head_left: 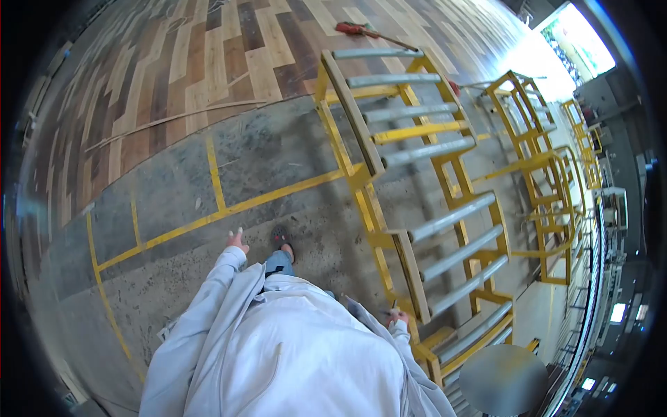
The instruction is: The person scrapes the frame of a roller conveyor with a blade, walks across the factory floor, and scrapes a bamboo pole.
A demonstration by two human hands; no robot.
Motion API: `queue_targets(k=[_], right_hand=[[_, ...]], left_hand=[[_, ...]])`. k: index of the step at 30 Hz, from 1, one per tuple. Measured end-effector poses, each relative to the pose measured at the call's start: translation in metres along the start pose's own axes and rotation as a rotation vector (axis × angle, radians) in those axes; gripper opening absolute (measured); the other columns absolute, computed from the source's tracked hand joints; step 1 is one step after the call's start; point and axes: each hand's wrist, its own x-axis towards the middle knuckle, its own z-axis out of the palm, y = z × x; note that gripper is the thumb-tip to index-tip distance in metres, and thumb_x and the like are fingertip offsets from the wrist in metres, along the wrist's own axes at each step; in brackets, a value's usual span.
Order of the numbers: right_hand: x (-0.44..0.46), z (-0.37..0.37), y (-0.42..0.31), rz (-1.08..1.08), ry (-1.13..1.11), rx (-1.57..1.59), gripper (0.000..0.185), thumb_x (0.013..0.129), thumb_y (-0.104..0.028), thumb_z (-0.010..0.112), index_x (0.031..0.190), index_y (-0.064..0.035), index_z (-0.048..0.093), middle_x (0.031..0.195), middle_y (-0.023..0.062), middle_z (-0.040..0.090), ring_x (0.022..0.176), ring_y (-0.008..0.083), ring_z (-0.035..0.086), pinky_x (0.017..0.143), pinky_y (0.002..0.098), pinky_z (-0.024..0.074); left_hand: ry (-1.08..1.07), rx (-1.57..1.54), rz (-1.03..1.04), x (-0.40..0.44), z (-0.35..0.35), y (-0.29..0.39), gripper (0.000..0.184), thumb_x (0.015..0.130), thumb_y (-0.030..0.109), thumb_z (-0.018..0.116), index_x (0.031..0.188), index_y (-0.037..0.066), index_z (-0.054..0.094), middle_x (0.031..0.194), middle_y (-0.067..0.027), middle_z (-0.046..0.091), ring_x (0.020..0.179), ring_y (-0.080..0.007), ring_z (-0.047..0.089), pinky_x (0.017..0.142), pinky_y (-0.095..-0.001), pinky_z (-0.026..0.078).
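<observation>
My left hand (238, 241) hangs out from the light sleeve over the concrete floor, near my shoe (281, 237). Its fingers are apart, with whitish tips, and nothing shows in them. On the other side, my right hand (397, 317) is low beside the yellow roller rack (380, 240). Its fingers look curled, and a small thin dark thing sticks up from them, too small to name. Whether this hand touches the rack I cannot tell. Grey metal rollers (453, 217) span the rack's yellow frame.
More yellow frames (531, 167) stand farther right. Yellow lines (278, 190) mark the concrete. Beyond lies a patterned wood-plank floor (229, 55) with a long thin strip (174, 119) along its edge. A red-headed mop or broom (354, 28) lies by the rack's far end.
</observation>
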Motion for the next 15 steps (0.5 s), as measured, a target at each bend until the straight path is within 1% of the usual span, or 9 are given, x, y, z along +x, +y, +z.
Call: queue_targets(k=[1,2,4,7,10,12,13,14,15], right_hand=[[0.004,0.014,-0.021,-0.018,-0.01,-0.017,0.015,0.069,-0.01,0.067,0.072,-0.0027,0.054,0.058,0.0056,0.055,0.043,0.0159,0.05,0.039,0.0298,0.0407],[0.006,0.028,-0.039,-0.009,-0.019,-0.026,0.015,0.07,-0.01,0.066,0.073,-0.0025,0.053,0.058,0.0064,0.055,0.043,0.0166,0.05,0.038,0.0304,0.0409],[0.008,0.063,-0.066,0.022,-0.048,-0.036,0.015,0.07,-0.01,0.064,0.076,-0.0021,0.053,0.058,0.0082,0.056,0.042,0.018,0.051,0.037,0.0316,0.0412],[-0.006,0.101,-0.092,0.103,-0.065,-0.042,0.015,0.071,-0.01,0.062,0.079,-0.0015,0.052,0.059,0.0108,0.057,0.04,0.02,0.051,0.036,0.0334,0.0417],[0.004,0.15,-0.154,0.07,-0.078,-0.156,0.017,0.072,-0.013,0.062,0.08,-0.001,0.052,0.057,0.0111,0.056,0.04,0.0195,0.051,0.035,0.0338,0.0409],[0.025,0.184,-0.201,0.035,-0.116,-0.189,0.018,0.073,-0.013,0.061,0.082,-0.0002,0.053,0.056,0.0106,0.055,0.041,0.0185,0.051,0.035,0.0332,0.0411],[0.037,0.198,-0.218,0.026,-0.148,-0.177,0.017,0.074,-0.012,0.061,0.083,0.0004,0.053,0.057,0.01,0.055,0.042,0.0176,0.052,0.036,0.0323,0.0417],[0.044,0.212,-0.236,0.037,-0.14,-0.174,0.017,0.074,-0.012,0.061,0.083,0.0004,0.053,0.057,0.01,0.055,0.042,0.0176,0.052,0.036,0.0323,0.0417],[0.052,0.227,-0.255,-0.068,-0.142,-0.124,0.017,0.074,-0.01,0.062,0.084,0.001,0.054,0.058,0.0098,0.056,0.044,0.0171,0.053,0.038,0.0316,0.0429]], left_hand=[[0.134,0.143,0.046,0.007,-0.024,0.026,0.057,0.071,0.029,0.066,0.121,0.009,0.049,0.111,-0.0252,0.054,0.106,-0.0333,0.052,0.091,-0.0375,0.041],[0.197,0.124,0.06,0.019,-0.056,0.046,0.058,0.071,0.03,0.067,0.122,0.009,0.048,0.115,-0.0238,0.052,0.108,-0.0329,0.05,0.092,-0.0373,0.04],[0.277,0.115,0.045,0.056,-0.095,0.044,0.059,0.071,0.031,0.067,0.122,0.009,0.048,0.118,-0.0224,0.05,0.111,-0.0326,0.049,0.093,-0.0372,0.039],[-0.04,-0.508,-0.111,0.101,-0.114,0.021,0.059,0.072,0.033,0.067,0.121,0.008,0.048,0.12,-0.0209,0.049,0.113,-0.0322,0.046,0.094,-0.037,0.038],[-0.034,-0.559,-0.162,0.121,-0.083,-0.033,0.056,0.074,0.03,0.066,0.121,0.005,0.048,0.119,-0.02,0.051,0.114,-0.0295,0.046,0.093,-0.034,0.038],[-0.013,-0.567,-0.134,0.113,-0.072,-0.056,0.044,0.077,0.035,0.061,0.11,0.007,0.056,0.11,-0.0155,0.057,0.107,-0.0289,0.051,0.089,-0.0347,0.041],[-0.246,-0.217,-0.196,0.127,-0.071,-0.068,0.039,0.079,0.037,0.055,0.106,0.009,0.056,0.109,-0.0143,0.057,0.104,-0.0302,0.051,0.088,-0.0364,0.041],[-0.497,0.145,-0.173,0.14,-0.071,-0.079,0.037,0.082,0.04,0.049,0.103,0.01,0.057,0.108,-0.013,0.057,0.102,-0.0314,0.052,0.087,-0.0381,0.042],[-0.66,0.329,-0.128,0.144,-0.07,-0.082,0.036,0.081,0.038,0.05,0.103,0.01,0.057,0.107,-0.013,0.057,0.1,-0.0309,0.052,0.086,-0.0378,0.042]])
